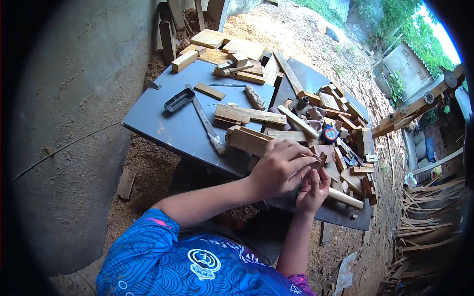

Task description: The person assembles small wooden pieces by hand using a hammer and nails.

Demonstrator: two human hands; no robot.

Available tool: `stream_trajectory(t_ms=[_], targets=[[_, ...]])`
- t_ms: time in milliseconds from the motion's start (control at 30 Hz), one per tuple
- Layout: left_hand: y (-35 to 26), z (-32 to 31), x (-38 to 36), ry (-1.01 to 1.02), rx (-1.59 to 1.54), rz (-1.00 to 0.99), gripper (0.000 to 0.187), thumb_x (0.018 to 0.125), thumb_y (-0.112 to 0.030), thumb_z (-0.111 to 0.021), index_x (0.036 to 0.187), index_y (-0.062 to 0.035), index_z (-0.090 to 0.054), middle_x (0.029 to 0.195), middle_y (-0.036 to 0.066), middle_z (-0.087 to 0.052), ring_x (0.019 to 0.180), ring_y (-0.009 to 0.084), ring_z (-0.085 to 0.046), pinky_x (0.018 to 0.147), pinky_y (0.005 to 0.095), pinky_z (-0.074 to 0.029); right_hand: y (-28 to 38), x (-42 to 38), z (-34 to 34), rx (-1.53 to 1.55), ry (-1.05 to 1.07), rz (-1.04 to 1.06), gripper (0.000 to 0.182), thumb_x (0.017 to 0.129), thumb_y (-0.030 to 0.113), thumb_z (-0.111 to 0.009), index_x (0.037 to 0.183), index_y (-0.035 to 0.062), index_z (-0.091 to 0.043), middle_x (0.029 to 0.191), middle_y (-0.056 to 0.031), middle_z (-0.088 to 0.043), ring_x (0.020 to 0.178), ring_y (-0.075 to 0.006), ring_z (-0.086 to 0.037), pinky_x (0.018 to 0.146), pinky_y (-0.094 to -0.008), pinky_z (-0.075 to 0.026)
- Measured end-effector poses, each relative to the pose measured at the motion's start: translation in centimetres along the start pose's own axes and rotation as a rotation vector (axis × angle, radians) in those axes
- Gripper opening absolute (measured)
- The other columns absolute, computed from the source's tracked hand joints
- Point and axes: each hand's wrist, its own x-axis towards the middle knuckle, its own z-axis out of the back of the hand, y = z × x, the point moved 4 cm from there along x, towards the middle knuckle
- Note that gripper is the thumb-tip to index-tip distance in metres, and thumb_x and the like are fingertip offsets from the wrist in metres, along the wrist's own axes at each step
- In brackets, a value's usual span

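Both my hands are close together above the right part of the work table. My right hand (313,191) pinches a small dark brown piece of wood (321,162) between thumb and fingers. From the left, my left hand (281,165) reaches over to the same piece, fingers bent and tips close together at its edge. Something thin and pale shows at those fingertips, too small to name. Just behind my left hand lies a thick wooden block (247,140). A round wooden rod (345,199) sits below the right hand.
On the grey table (148,116) lie a black tray (179,100), a flat metal blade with a wrapped handle (216,142), and wood blocks (184,61). A blue and red tape measure (330,133) rests among heaped offcuts (340,106). A concrete wall (89,123) stands left.
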Motion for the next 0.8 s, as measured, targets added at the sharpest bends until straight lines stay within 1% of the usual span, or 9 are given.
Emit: stream_trajectory(t_ms=[67,167,233,333,433,633,733,767,800], targets=[[-0.7,0.2,-1.0,-0.019,-0.042,-0.104,0.025,0.083,-0.017,-0.078,0.108,-0.016,-0.076,0.107,-0.001,-0.07,0.103,0.0201,-0.067,0.092,0.0395,-0.043,0.0,0.2,0.4,0.061,-0.022,-0.004,0.04,0.094,0.0,-0.074,0.127,0.0028,-0.052,0.109,-0.0127,-0.07,0.099,-0.0203,-0.072,0.084,-0.0345,-0.065],[-0.8,1.5,-2.8,0.075,-0.131,-0.183,0.028,0.08,-0.013,-0.078,0.107,-0.0151,-0.075,0.104,-0.001,-0.07,0.099,0.02,-0.067,0.092,0.0398,-0.044,0.6,0.5,0.1,0.078,-0.079,-0.015,0.04,0.094,0.002,-0.074,0.128,0.0032,-0.052,0.111,-0.0132,-0.07,0.097,-0.021,-0.073,0.083,-0.0335,-0.065],[-0.7,2.6,-3.8,0.094,-0.184,-0.212,0.029,0.076,-0.008,-0.078,0.104,-0.0146,-0.076,0.099,-0.001,-0.07,0.092,0.0203,-0.068,0.086,0.0383,-0.046,1.0,0.6,0.2,0.047,-0.081,-0.004,0.043,0.093,0.003,-0.076,0.128,0.0032,-0.052,0.114,-0.0143,-0.071,0.099,-0.0212,-0.073,0.084,-0.0347,-0.065],[0.7,3.9,-5.6,0.132,-0.136,-0.108,0.025,0.076,-0.003,-0.077,0.099,-0.0124,-0.076,0.093,0.001,-0.07,0.084,0.0217,-0.066,0.078,0.0361,-0.049,1.5,0.6,-0.2,-0.013,-0.108,-0.014,0.041,0.092,0.002,-0.078,0.126,0.0023,-0.055,0.114,-0.0146,-0.073,0.101,-0.0207,-0.072,0.086,-0.0373,-0.063],[2.4,5.0,-7.2,0.155,-0.098,0.012,0.019,0.08,0.0,-0.075,0.097,-0.008,-0.076,0.091,0.006,-0.07,0.081,0.0234,-0.066,0.074,0.0354,-0.051,1.8,0.7,-0.6,-0.029,-0.074,-0.001,0.04,0.092,-0.001,-0.077,0.126,0.0004,-0.055,0.117,-0.0166,-0.072,0.103,-0.02,-0.072,0.086,-0.0349,-0.063],[4.4,6.7,-8.8,0.154,-0.049,0.191,0.014,0.085,0.001,-0.071,0.099,-0.0032,-0.075,0.091,0.011,-0.069,0.085,0.0282,-0.068,0.078,0.037,-0.055,2.3,-0.2,-1.1,-0.07,-0.081,0.029,0.038,0.092,-0.003,-0.076,0.124,-0.0021,-0.056,0.119,-0.0197,-0.071,0.105,-0.0195,-0.071,0.089,-0.0329,-0.062],[5.4,7.8,-8.2,0.037,0.098,0.206,0.02,0.088,-0.006,-0.071,0.107,-0.0024,-0.073,0.103,0.015,-0.068,0.095,0.0308,-0.068,0.085,0.0381,-0.055,2.3,-0.7,-1.1,-0.147,-0.026,0.109,0.038,0.091,-0.003,-0.077,0.123,-0.0028,-0.056,0.119,-0.0197,-0.071,0.106,-0.0191,-0.071,0.093,-0.0302,-0.059],[6.9,8.2,-8.6,0.068,0.158,0.269,0.038,0.087,-0.012,-0.074,0.124,-0.0036,-0.067,0.118,0.017,-0.063,0.108,0.0331,-0.064,0.095,0.0404,-0.052,2.3,-0.8,-1.1,-0.143,-0.021,0.102,0.038,0.091,-0.003,-0.077,0.123,-0.0028,-0.056,0.119,-0.0197,-0.071,0.106,-0.0191,-0.071,0.093,-0.0302,-0.059],[7.3,8.7,-7.6,0.048,0.22,0.286,0.049,0.086,-0.015,-0.076,0.132,-0.004,-0.062,0.127,0.018,-0.06,0.116,0.0345,-0.06,0.1,0.0418,-0.05,2.4,-0.9,-1.1,-0.166,-0.02,0.086,0.038,0.091,-0.003,-0.077,0.122,-0.003,-0.056,0.119,-0.0194,-0.071,0.106,-0.0189,-0.071,0.094,-0.0296,-0.057]])
